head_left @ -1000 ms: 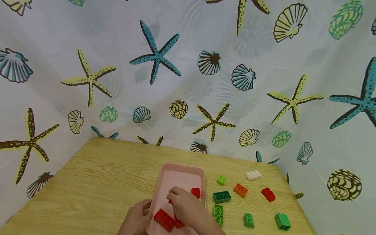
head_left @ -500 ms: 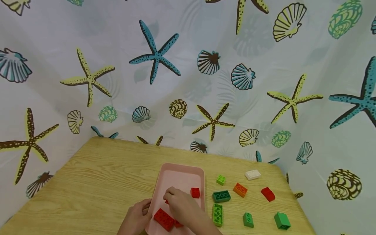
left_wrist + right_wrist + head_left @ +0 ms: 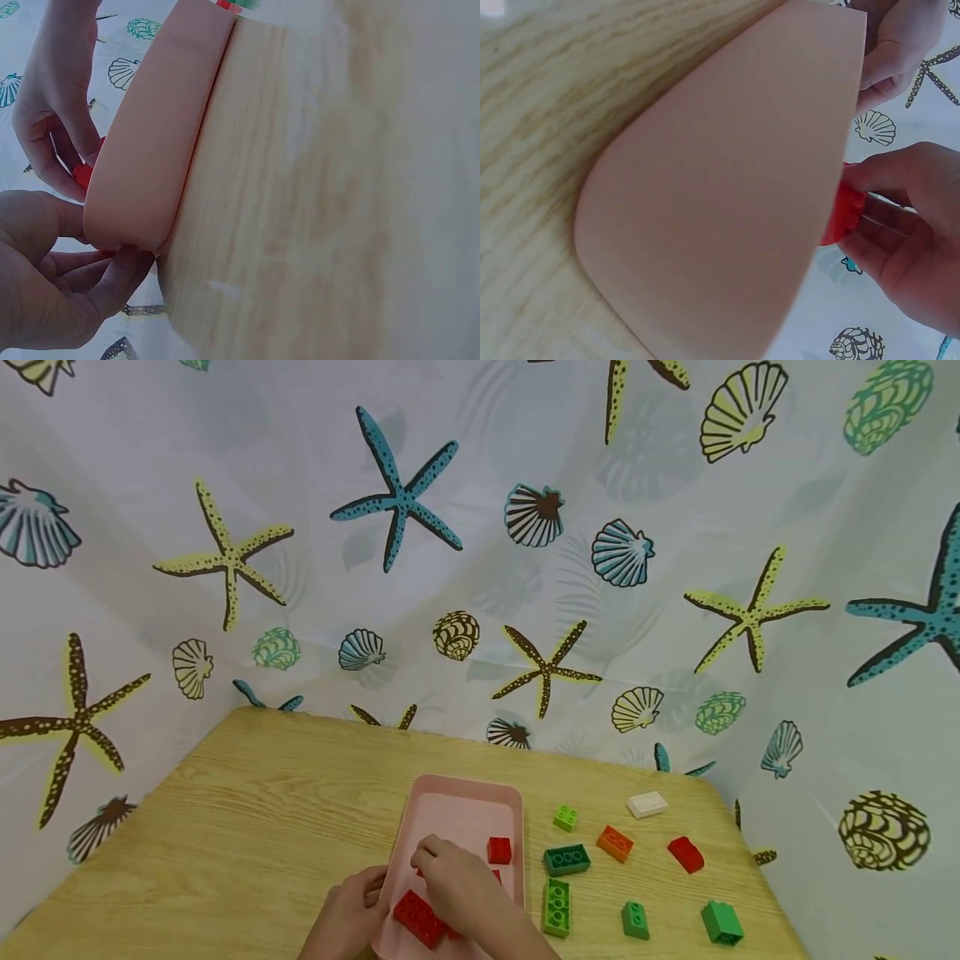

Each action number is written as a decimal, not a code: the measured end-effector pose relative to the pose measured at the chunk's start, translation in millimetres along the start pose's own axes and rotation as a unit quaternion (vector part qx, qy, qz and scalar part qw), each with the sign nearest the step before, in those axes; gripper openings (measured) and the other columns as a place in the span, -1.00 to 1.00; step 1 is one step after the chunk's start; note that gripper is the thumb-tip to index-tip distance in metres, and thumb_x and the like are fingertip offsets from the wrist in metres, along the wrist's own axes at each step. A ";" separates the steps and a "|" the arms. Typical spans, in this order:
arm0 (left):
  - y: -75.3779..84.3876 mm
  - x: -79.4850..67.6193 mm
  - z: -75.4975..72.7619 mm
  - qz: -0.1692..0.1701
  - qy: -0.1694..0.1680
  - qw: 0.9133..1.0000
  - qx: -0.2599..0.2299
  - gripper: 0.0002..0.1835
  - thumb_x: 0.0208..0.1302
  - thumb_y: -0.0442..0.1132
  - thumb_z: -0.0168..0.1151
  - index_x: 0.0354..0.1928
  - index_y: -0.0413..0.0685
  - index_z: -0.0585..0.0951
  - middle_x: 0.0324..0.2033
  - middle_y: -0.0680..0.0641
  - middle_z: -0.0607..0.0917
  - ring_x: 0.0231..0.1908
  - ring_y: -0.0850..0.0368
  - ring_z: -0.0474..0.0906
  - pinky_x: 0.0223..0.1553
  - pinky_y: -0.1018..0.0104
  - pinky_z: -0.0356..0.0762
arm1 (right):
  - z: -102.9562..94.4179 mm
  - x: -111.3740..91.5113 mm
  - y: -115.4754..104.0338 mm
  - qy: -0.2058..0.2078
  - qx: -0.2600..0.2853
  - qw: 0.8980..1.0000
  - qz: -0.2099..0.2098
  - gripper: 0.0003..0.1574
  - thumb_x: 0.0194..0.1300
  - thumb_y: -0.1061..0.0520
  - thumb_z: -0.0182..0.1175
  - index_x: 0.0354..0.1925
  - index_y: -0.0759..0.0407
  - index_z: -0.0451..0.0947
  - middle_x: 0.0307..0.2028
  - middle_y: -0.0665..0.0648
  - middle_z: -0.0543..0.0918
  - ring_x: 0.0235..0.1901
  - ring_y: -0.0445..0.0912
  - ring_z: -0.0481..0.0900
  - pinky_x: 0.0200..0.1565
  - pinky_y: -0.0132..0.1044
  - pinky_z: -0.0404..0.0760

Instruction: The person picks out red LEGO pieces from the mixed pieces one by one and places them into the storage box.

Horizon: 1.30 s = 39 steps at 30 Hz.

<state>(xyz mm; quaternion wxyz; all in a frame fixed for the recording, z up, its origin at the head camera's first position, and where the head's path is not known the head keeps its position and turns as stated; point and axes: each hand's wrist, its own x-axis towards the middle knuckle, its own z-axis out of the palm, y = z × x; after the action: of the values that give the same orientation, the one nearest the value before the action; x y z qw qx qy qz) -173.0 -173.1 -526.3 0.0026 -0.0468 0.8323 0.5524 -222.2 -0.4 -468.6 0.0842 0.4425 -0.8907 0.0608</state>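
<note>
A pink tray (image 3: 468, 810) lies on the table, with red toy bricks inside. My left hand (image 3: 348, 910) grips its left side, the thumb and fingers on either side of the wall in the left wrist view. Over the tray, my right hand (image 3: 461, 885) pinches a red brick (image 3: 847, 206) between thumb and fingers; in the head view the hand mostly covers it. A larger red brick (image 3: 419, 919) lies close to the tray's left wall. Another red brick (image 3: 498, 850) sits near the right wall. Further red pieces are partly hidden beneath my right hand.
Loose bricks lie right of the tray: dark green (image 3: 567, 859), green (image 3: 557, 907), lime (image 3: 566, 817), orange (image 3: 615, 843), white (image 3: 647, 804), red (image 3: 686, 854) and two more green ones. A patterned curtain (image 3: 465, 568) surrounds the wooden table (image 3: 247, 827).
My right hand has shifted slightly left within the tray, uncovering part of a red piece on its right. The left hand keeps its grip on the tray.
</note>
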 end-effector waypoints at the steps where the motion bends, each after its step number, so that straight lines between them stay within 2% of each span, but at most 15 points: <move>1: 0.0 -0.3 -0.1 0.004 0.000 1.000 -0.003 -0.61 0.33 -0.44 0.19 0.15 -0.52 0.52 -0.04 -0.37 0.68 -0.06 -0.23 0.67 -0.17 0.06 0.70 | 1.0 0.2 0.2 0.000 -0.001 1.000 -0.002 -0.80 0.27 0.22 0.36 -0.11 0.08 0.68 -0.13 -0.02 0.60 -0.23 -0.26 0.57 -0.15 -0.56 0.59; 16: -2.8 -1.0 -1.0 0.022 -0.002 0.999 -0.024 -0.61 0.32 -0.45 0.20 0.14 -0.53 0.52 -0.04 -0.38 0.67 -0.06 -0.25 0.67 -0.17 0.09 0.70 | 11.8 1.2 1.6 0.001 0.005 1.000 0.002 -0.81 0.26 0.23 0.36 -0.14 0.09 0.66 -0.14 -0.03 0.57 -0.24 -0.27 0.56 -0.21 -0.56 0.59; 29: -2.2 1.1 0.3 0.003 -0.003 1.000 -0.008 -0.60 0.33 -0.42 0.22 0.15 -0.53 0.51 -0.04 -0.38 0.67 -0.06 -0.25 0.67 -0.17 0.06 0.70 | 18.4 3.3 0.7 -0.007 0.010 1.000 0.008 -0.80 0.25 0.21 0.37 -0.13 0.07 0.67 -0.13 -0.04 0.59 -0.22 -0.28 0.57 -0.18 -0.54 0.60; 39: -0.4 -0.7 -0.5 0.008 -0.003 1.000 -0.011 -0.60 0.32 -0.45 0.21 0.15 -0.55 0.50 -0.04 -0.40 0.67 -0.07 -0.26 0.67 -0.18 0.06 0.70 | 25.4 5.7 1.9 -0.002 0.003 1.000 0.005 -0.83 0.26 0.20 0.37 -0.15 0.07 0.67 -0.15 -0.03 0.59 -0.24 -0.28 0.57 -0.20 -0.54 0.60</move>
<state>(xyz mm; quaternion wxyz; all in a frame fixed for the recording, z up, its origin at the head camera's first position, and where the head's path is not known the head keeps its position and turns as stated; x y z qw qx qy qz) -172.2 -173.7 -526.4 0.0002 -0.0383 0.8262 0.5620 -229.5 -8.4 -492.4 0.0807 0.4386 -0.8928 0.0628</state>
